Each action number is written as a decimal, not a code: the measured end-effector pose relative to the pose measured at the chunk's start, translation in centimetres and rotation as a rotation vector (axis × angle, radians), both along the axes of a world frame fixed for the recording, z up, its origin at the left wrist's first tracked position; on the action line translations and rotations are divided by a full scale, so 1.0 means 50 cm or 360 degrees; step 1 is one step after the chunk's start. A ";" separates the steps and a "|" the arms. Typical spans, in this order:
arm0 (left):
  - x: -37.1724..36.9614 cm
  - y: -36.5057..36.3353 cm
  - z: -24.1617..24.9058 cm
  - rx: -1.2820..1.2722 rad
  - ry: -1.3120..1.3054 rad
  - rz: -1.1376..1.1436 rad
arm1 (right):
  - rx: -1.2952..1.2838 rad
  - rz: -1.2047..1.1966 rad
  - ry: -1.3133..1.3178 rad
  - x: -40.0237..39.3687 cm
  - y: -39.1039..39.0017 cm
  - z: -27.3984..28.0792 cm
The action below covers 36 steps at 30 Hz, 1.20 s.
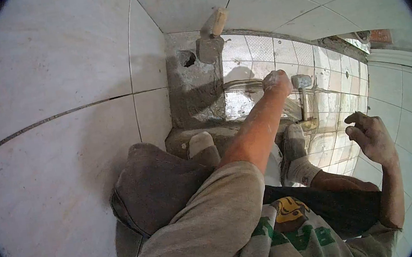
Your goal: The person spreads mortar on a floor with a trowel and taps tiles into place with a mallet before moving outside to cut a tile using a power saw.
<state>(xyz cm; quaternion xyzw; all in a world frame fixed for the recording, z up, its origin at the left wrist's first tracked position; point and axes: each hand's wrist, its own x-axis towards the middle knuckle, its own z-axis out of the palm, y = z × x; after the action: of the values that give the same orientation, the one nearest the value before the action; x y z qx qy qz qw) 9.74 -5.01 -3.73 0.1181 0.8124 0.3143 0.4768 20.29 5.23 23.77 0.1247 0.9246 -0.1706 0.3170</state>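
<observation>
My left hand (277, 83), dusty with pale powder, reaches out over the small floor tiles (239, 50). Its fingers are curled closed, and whatever they hold, if anything, is hidden. Grey smears of wet paste (242, 84) run across the tiles beside it. Just to its right lies a mallet (301, 81) with a grey head and a slim handle pointing toward my foot. Away to the right, my right hand (369, 135) hangs raised with thumb and fingers apart, holding nothing. Near the back corner rests a trowel (210, 50) with a wooden handle.
A round hole (187, 58) opens in the rough cement strip (187, 97). Large wall tiles (57, 69) rise at the left and back. My shoe (295, 143) stands on the right beside a yellowish block (309, 125). A low ledge (179, 139) runs across in front.
</observation>
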 end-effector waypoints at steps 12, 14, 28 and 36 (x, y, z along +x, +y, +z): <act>-0.002 0.007 -0.028 -0.0127 0.0215 0.0002 | -0.0005 -0.0015 -0.0026 0.000 -0.001 -0.003; 0.001 0.011 -0.037 -0.0075 0.0093 0.0065 | -0.0009 -0.0004 -0.0025 0.002 0.000 -0.004; -0.006 0.009 -0.039 -0.0135 0.0166 -0.0038 | -0.0054 -0.0016 -0.0020 0.001 0.005 -0.006; -0.007 0.009 -0.044 -0.0125 0.0144 -0.0010 | -0.0061 0.0025 0.0014 0.004 0.011 -0.011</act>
<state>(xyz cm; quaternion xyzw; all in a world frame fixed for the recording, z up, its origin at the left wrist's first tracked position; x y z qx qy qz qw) 9.40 -4.56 -5.94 0.1159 0.8444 0.2750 0.4449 20.48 5.77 23.20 0.1106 0.9235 -0.1863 0.3164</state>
